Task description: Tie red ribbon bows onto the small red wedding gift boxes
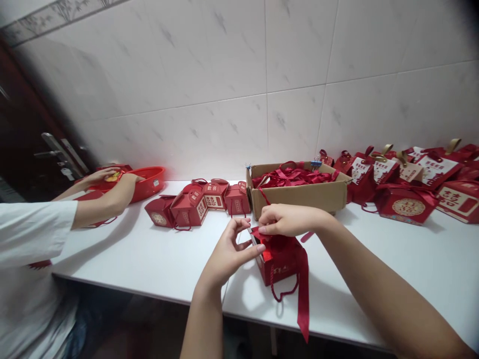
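In front of me on the white table stands a red gift box (279, 271) with gold print and a twisted cord handle. Its top is partly open on the left, where something bright red shows. My left hand (228, 252) is at the box's left side, thumb over the edge and other fingers spread behind it. Above the top, my right hand (290, 219) has thumb and forefinger pinched at a dark red ribbon (304, 294). One ribbon tail hangs past the box's right side towards the table edge. The pinched end is partly hidden by my fingers.
Behind the box, a cardboard carton (299, 197) holds a heap of red ribbons. Several red gift boxes (187, 207) stand left of it, and more finished-looking boxes (406, 204) crowd the right. At far left, another person's arms (108, 199) reach over a red basin (149, 184).
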Demonstrator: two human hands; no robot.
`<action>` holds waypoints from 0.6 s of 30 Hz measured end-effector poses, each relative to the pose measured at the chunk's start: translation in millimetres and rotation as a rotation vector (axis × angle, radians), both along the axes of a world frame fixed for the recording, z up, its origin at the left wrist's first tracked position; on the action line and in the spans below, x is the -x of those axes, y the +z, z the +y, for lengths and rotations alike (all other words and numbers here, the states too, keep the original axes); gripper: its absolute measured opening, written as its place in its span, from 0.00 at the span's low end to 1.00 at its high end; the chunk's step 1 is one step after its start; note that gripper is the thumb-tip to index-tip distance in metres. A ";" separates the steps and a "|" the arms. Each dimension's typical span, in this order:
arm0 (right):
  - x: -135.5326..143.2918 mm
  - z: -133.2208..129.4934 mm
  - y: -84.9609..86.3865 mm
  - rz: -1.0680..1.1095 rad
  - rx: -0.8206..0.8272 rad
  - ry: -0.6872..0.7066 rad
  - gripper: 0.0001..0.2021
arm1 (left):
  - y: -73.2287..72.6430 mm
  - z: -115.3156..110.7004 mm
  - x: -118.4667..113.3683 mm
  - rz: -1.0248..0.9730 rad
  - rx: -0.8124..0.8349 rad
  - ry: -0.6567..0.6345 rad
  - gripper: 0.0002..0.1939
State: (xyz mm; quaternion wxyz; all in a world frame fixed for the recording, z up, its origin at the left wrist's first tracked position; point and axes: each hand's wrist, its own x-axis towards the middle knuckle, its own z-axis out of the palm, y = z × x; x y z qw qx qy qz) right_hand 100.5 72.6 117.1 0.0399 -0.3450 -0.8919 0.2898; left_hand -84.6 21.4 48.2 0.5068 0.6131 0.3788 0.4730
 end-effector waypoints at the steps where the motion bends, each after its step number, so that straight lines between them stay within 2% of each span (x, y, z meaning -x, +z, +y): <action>1: 0.9 1.0 -1.5 0.007 -0.007 0.011 0.15 | -0.4 0.4 0.6 -0.008 0.003 -0.009 0.19; 8: 2.2 2.2 -4.2 -0.068 0.029 -0.027 0.13 | -0.3 -0.9 2.0 -0.032 0.023 -0.044 0.19; 13: 2.6 2.5 -5.7 -0.024 0.033 -0.016 0.14 | -0.3 -1.9 1.9 -0.004 0.021 -0.024 0.18; 18: 6.9 4.4 -11.3 0.022 0.031 -0.075 0.14 | -0.5 -0.2 -1.5 0.063 -0.053 0.015 0.12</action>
